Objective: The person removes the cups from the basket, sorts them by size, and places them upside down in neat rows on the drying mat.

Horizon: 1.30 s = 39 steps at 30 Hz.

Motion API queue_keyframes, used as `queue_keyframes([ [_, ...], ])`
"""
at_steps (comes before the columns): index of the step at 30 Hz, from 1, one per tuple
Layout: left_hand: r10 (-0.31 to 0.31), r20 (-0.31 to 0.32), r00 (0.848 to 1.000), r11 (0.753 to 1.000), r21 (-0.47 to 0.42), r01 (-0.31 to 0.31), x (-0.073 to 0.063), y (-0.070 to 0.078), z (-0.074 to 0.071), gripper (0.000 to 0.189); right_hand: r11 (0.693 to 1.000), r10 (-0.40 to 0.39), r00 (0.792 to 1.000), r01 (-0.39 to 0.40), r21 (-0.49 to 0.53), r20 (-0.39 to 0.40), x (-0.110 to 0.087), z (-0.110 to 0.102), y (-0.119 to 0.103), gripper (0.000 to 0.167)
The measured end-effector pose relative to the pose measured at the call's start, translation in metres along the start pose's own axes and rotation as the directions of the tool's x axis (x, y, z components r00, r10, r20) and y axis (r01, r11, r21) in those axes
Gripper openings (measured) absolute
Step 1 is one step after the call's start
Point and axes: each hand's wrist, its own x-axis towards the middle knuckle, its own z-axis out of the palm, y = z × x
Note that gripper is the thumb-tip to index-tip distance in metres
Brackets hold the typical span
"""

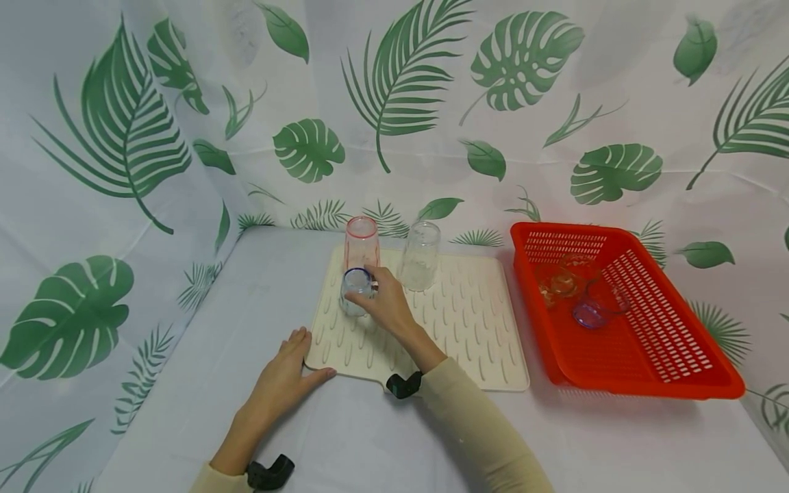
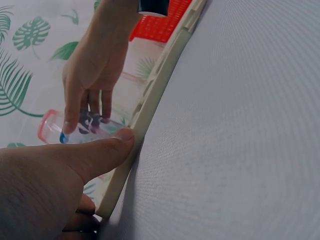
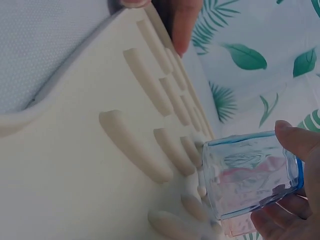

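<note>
- Glassware (image 1: 590, 315) is contained in the red basket (image 1: 610, 359).
- The mat (image 1: 471, 322) is touched by the spread left hand (image 1: 285, 375), likely for steadiness.
- Two tall glasses (image 1: 421, 257) are stood on it.
- At its left side, a small blue-rimmed glass (image 3: 245, 170) is pinched near the top by the right hand (image 1: 391, 301), likely keeping its base free.

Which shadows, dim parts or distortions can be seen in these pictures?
Head view: a soft shadow by the red basket, and the glasses inside it look faint; left wrist view: the left hand looks dim; right wrist view: what stands behind the blue-rimmed glass looks distorted through it.
</note>
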Motion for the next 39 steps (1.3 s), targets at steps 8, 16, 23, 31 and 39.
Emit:
queue_keyframes([
  [8,-0.002,0.005,1.0,1.0,0.001,0.002,0.001,0.001,0.0,0.092,1.0,-0.003,1.0,0.003,-0.031,-0.003,-0.002,-0.003,-0.001,0.075],
  [16,0.002,0.002,1.0,1.0,0.002,-0.002,0.0,0.001,0.0,0.091,0.997,-0.054,0.998,0.053,-0.056,-0.021,-0.006,-0.011,-0.007,0.071],
  [23,-0.002,0.002,1.0,1.0,-0.006,0.002,0.0,0.002,0.0,0.091,0.992,-0.113,0.992,0.11,-0.067,-0.05,-0.009,-0.026,-0.019,0.066],
  [31,0.013,-0.023,1.0,1.0,0.0,-0.013,-0.001,0.003,-0.001,0.09,0.983,-0.173,0.98,0.166,-0.079,-0.099,-0.014,-0.046,-0.031,0.055],
  [39,-0.005,-0.006,1.0,1.0,-0.01,0.005,-0.002,0.004,-0.001,0.091,0.975,-0.217,0.966,0.206,-0.089,-0.142,-0.018,-0.071,-0.042,0.05],
])
